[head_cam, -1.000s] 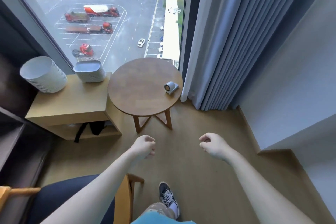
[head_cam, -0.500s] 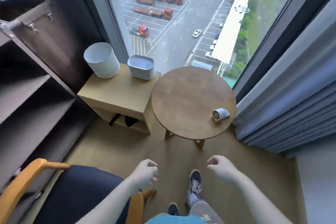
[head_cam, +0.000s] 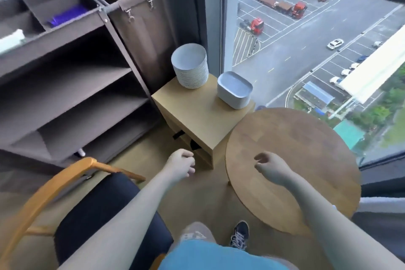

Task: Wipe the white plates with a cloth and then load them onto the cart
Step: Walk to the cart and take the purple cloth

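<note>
The fingers [head_cam: 190,163] of the left hand [head_cam: 179,165] are loosely curled and hold nothing. Those of the right hand [head_cam: 271,167] are the same, hanging over the near edge of the round table [head_cam: 306,142]. No cloth is in either hand.

At far left stands the cart [head_cam: 76,103], its brown shelves bare where they show. Something white [head_cam: 11,41] lies in its top tray; it may be a cloth, though it is too blurred to tell. In front of the cart sits a chair [head_cam: 54,184] with a dark cushion.

To the right, on the small wooden desk [head_cam: 197,114], are the white plates: a tall stack of round plates [head_cam: 190,66] near the far corner and a lower stack of square plates [head_cam: 234,90] close to the window-side edge. Both are well out of reach of the hands.

The wiping seems not yet begun. The round stack is high, so lifting many at once, or catching the pile with a sleeve, could topple it. The square stack sits near the desk's edge and a careless nudge could send it off. The chair and round table crowd the path to the cart, which could jolt a loaded arm.
</note>
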The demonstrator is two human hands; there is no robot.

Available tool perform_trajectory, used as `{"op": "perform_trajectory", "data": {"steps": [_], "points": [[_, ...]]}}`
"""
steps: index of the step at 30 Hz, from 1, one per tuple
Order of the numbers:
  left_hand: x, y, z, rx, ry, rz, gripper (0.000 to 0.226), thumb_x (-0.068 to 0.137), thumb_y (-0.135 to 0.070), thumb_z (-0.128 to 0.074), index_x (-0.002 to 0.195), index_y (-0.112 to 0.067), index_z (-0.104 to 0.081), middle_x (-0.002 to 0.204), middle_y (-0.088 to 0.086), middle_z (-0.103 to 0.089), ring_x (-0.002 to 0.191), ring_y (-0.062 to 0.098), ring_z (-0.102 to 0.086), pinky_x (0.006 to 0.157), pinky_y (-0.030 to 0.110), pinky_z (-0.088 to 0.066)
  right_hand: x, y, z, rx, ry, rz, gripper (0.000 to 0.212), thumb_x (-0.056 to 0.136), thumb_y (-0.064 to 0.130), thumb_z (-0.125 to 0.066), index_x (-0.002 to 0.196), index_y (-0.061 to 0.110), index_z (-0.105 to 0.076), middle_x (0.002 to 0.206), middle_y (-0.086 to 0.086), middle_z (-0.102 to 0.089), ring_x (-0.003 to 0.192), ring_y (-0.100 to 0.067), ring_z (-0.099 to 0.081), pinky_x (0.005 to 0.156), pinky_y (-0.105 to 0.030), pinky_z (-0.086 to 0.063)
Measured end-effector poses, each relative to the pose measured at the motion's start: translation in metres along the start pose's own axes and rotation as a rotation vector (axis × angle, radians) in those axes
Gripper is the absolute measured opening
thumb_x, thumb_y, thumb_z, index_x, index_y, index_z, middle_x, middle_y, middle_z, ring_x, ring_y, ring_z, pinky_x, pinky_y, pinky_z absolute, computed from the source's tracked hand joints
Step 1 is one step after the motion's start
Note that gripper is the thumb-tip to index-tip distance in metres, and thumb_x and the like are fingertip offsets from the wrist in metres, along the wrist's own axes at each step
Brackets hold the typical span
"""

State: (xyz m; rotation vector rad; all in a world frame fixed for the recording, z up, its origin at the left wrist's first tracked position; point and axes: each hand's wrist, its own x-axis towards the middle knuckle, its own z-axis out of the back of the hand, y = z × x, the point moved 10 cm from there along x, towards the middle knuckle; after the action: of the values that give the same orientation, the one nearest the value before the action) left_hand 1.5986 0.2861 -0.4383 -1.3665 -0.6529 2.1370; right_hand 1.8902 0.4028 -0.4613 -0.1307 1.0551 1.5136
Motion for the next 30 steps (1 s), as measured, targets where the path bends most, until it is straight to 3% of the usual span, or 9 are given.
{"op": "perform_trajectory", "data": {"steps": [4, 7, 13, 18, 22, 30], "points": [[0.001, -0.006, 0.032, -0.055, -0.085, -0.005, 0.025, 0.098, -0.009, -0.051, 0.121, -0.015, -0.059, 0.109, 0.008, -0.066, 0.088, 0.018, -0.068, 0.069, 0.026, -0.055, 0.040, 0.059, 0.004, 0.004, -0.016, 0.067, 0.038, 0.096, 0.017, -0.059, 0.133, 0.011, -0.059, 0.127, -0.006, -0.064, 0.110, -0.022, -0.061, 0.091, -0.032, -0.050], [0.007, 0.009, 0.062, -0.063, -0.130, 0.032, 0.025, 0.099, -0.010, -0.050, 0.123, -0.015, -0.057, 0.113, 0.009, -0.064, 0.088, 0.016, -0.067, 0.067, 0.024, -0.053, 0.060, 0.101, -0.024, -0.026, 0.064, 0.111, 0.041, 0.097, 0.016, -0.056, 0.137, 0.011, -0.056, 0.131, -0.008, -0.063, 0.116, -0.024, -0.059, 0.098, -0.034, -0.051], [0.053, 0.047, 0.107, -0.091, -0.117, 0.175, 0.026, 0.100, -0.006, -0.049, 0.125, -0.009, -0.055, 0.115, 0.016, -0.063, 0.087, 0.019, -0.063, 0.072, 0.029, -0.051, 0.092, 0.152, -0.093, -0.121, 0.250, 0.123, 0.041, 0.100, 0.019, -0.053, 0.140, 0.013, -0.052, 0.134, -0.008, -0.060, 0.109, -0.019, -0.056, 0.091, -0.025, -0.045], [0.110, 0.038, 0.174, -0.084, -0.065, 0.188, 0.028, 0.100, -0.008, -0.048, 0.127, -0.010, -0.054, 0.110, 0.012, -0.063, 0.087, 0.019, -0.063, 0.070, 0.026, -0.050, 0.147, 0.211, -0.110, -0.136, 0.255, 0.047, 0.037, 0.099, 0.018, -0.051, 0.135, 0.017, -0.056, 0.125, -0.003, -0.060, 0.105, -0.017, -0.057, 0.083, -0.024, -0.046], [0.145, 0.015, 0.271, -0.106, -0.101, 0.168, 0.027, 0.099, -0.011, -0.050, 0.125, -0.014, -0.056, 0.115, 0.009, -0.064, 0.095, 0.020, -0.069, 0.073, 0.027, -0.052, 0.186, 0.312, -0.112, -0.206, 0.241, 0.103, 0.037, 0.095, 0.019, -0.050, 0.131, 0.019, -0.058, 0.127, -0.005, -0.063, 0.111, -0.022, -0.060, 0.096, -0.033, -0.053], [0.177, -0.077, 0.487, -0.298, -0.359, -0.024, 0.023, 0.097, -0.005, -0.054, 0.117, -0.010, -0.064, 0.107, 0.011, -0.071, 0.088, 0.023, -0.070, 0.086, 0.038, -0.057, 0.219, 0.569, -0.058, -0.336, 0.020, 0.494, 0.031, 0.096, 0.018, -0.051, 0.124, 0.020, -0.064, 0.123, 0.002, -0.064, 0.117, -0.020, -0.059, 0.091, -0.027, -0.044]]}}
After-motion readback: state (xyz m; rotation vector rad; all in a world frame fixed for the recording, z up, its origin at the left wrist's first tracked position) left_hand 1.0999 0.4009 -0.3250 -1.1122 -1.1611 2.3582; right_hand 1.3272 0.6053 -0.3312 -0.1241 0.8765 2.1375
